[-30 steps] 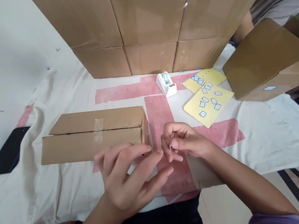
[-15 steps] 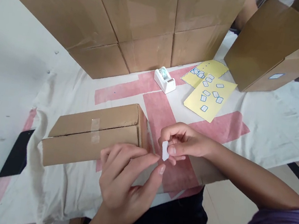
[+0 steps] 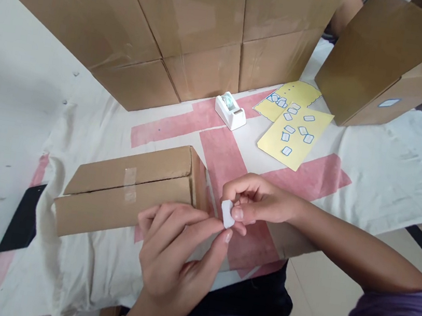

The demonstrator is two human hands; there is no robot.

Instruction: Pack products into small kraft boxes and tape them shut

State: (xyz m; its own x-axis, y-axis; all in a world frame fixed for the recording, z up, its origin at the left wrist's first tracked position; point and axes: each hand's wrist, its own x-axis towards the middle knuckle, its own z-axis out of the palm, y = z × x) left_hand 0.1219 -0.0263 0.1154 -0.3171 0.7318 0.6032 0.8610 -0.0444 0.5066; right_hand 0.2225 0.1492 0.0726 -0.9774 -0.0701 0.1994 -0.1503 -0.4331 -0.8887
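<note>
A small white label [image 3: 227,214], its blank side towards me and slightly bent, is pinched between the thumb and finger of my right hand [image 3: 261,203]. My left hand [image 3: 180,250] meets it from below left, its thumb and index fingertip closed about the lower edge. Behind my left hand lies a closed flat cardboard box [image 3: 123,193] with clear tape across its seam. Beyond my hands, two yellow sheets [image 3: 293,146] carry several white labels with blue borders. A white tape dispenser [image 3: 230,111] stands left of the sheets.
Stacked cardboard boxes [image 3: 199,72] form a wall at the back. Another cardboard box [image 3: 380,100] with a blue-bordered label stands at the right, a person's arm partly visible behind it. A dark phone-like object [image 3: 23,218] lies at the left on the cloth-covered table [image 3: 385,172].
My left thumb and index fingertip have come up to the label's lower edge and closed in on it. The label has turned slightly, while my right hand keeps its pinch.
</note>
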